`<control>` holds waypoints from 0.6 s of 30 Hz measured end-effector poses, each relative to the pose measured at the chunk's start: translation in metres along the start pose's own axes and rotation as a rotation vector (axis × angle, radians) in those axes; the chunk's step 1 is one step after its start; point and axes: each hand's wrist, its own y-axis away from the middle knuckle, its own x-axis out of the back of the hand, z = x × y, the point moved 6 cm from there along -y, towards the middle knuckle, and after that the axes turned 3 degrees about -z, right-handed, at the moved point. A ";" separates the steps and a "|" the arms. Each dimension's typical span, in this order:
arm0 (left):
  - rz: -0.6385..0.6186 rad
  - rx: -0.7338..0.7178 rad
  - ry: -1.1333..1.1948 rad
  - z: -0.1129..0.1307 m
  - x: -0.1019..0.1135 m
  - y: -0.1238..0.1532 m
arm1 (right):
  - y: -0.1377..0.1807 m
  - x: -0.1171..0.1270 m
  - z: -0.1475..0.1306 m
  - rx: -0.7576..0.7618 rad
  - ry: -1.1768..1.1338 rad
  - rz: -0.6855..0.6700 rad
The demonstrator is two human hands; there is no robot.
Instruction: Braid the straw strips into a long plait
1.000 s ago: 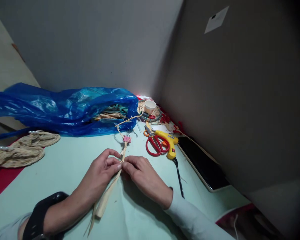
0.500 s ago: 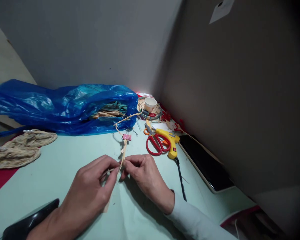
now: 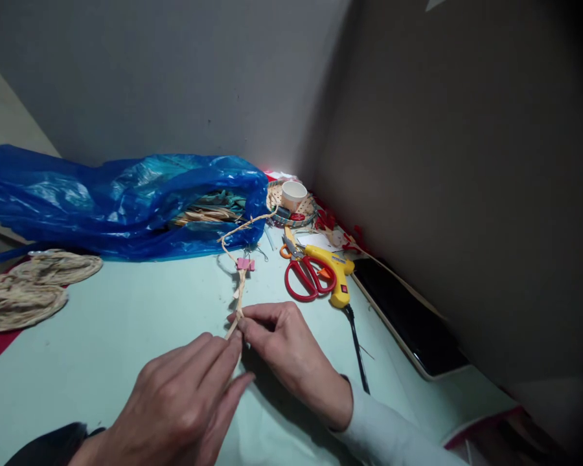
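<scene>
A pale braided cord of straw or raffia (image 3: pixel 241 291) runs toward me from a pink binder clip (image 3: pixel 245 264). My right hand (image 3: pixel 291 349) pinches the braid near its lower end, between thumb and fingertips. Close beside it, my left hand (image 3: pixel 184 388) has its fingers drawn together over a loose strand (image 3: pixel 232 329) that comes off the braid. The left thumb sticks out apart from those fingers, and the strand's lower end is mostly hidden by the hand. Beyond the clip, a thin twisted tail (image 3: pixel 247 224) of the cord extends toward the woven basket.
A blue plastic bag (image 3: pixel 126 200) with dried strips stands at the back left. Woven soles (image 3: pixel 24 301) lie at left. Red-handled scissors (image 3: pixel 306 278), a yellow glue gun (image 3: pixel 339 278) and a dark tablet-like device (image 3: pixel 408 317) lie at right. A white cup (image 3: pixel 294 194) is in a woven basket (image 3: pixel 276 194).
My left hand has moved slightly down, its thumb parting from the fingers, which now lie over the strand. The right hand keeps its pinch on the braid. The camera view has shifted slightly.
</scene>
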 end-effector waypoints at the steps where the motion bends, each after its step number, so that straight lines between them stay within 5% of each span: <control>1: 0.004 0.053 0.091 -0.006 0.002 -0.002 | 0.000 0.000 0.000 -0.006 -0.018 -0.004; 4: -0.027 0.420 0.380 -0.042 0.000 -0.007 | 0.001 -0.002 -0.002 -0.010 -0.060 -0.035; 7: -0.172 0.859 0.835 -0.072 -0.027 -0.004 | 0.002 -0.004 -0.005 0.003 -0.062 -0.071; 11: -0.295 1.022 1.391 -0.065 -0.056 -0.005 | 0.002 -0.007 -0.007 0.034 -0.058 -0.113; 18: -0.248 1.161 1.421 -0.063 -0.061 0.007 | 0.010 -0.003 -0.001 -0.002 0.163 -0.004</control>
